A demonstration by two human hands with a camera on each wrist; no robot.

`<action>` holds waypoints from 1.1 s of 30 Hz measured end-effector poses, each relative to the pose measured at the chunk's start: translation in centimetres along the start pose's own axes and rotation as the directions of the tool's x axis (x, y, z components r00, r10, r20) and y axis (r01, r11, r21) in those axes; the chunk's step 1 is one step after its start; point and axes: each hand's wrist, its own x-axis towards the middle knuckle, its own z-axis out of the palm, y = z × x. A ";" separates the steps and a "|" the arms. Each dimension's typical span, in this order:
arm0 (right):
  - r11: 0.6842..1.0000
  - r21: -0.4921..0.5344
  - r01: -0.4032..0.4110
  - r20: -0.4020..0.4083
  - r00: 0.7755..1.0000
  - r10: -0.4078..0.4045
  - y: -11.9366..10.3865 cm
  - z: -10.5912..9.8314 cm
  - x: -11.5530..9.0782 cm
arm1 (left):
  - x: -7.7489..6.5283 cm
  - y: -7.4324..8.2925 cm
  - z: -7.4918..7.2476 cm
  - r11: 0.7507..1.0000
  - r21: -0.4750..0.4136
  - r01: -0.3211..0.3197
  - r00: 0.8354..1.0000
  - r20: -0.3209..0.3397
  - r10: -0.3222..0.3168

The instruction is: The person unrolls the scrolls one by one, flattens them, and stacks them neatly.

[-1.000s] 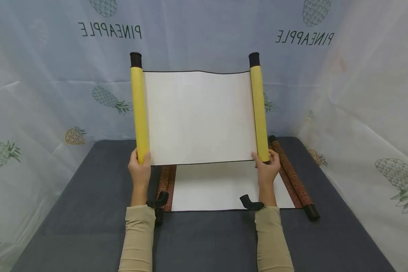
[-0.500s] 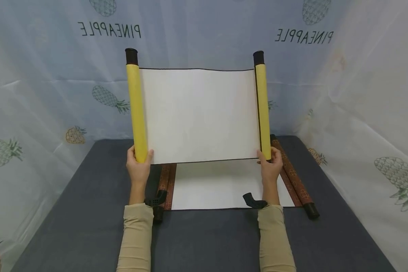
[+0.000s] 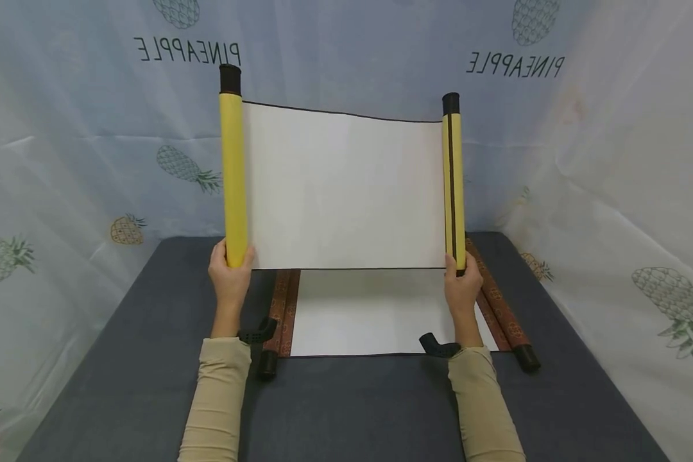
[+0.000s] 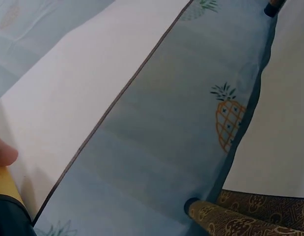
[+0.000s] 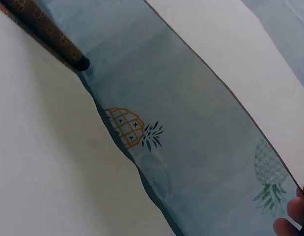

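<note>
A partly unrolled scroll with a white sheet [image 3: 346, 192] is held up in front of the curtain. My left hand [image 3: 230, 282] grips the lower end of its yellow left roller [image 3: 234, 173], thumb on the near side; that thumb [image 4: 4, 152] also shows in the left wrist view. Around the bottom of the right roller [image 3: 459, 186], which has a dark stripe along it, my right hand [image 3: 462, 285] is closed. Fingertips [image 5: 295, 209] of that hand appear at the right wrist view's edge. Both rollers stand nearly upright with black caps on top.
On the dark grey table [image 3: 346, 410] lies a second scroll, its white sheet [image 3: 369, 321] spread between brown patterned rollers, one at left [image 3: 275, 308] and one at right [image 3: 502, 308]. The raised scroll hides its far part. A pineapple-print curtain [image 3: 346, 58] encloses the table's back and sides.
The right roller has shifted right and turned, bringing its dark stripe into view, and the white sheet spans wider. The left roller's top has risen, so the upper edge slopes down to the right.
</note>
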 end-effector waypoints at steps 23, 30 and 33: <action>0.987 0.084 -0.134 0.077 0.989 0.128 -4.1 -2.8 0.0 | -0.4 3.8 -2.2 0.989 -0.145 0.003 1.000 0.006 -0.002; 0.989 0.094 -0.117 0.083 0.990 0.109 -3.9 -3.0 0.2 | -0.3 3.5 -3.0 0.992 -0.114 0.061 0.997 0.061 -0.054; 0.988 0.095 -0.125 0.087 0.989 0.117 -2.5 -2.8 0.5 | -0.4 3.3 -3.3 0.994 -0.077 0.080 0.994 0.082 -0.073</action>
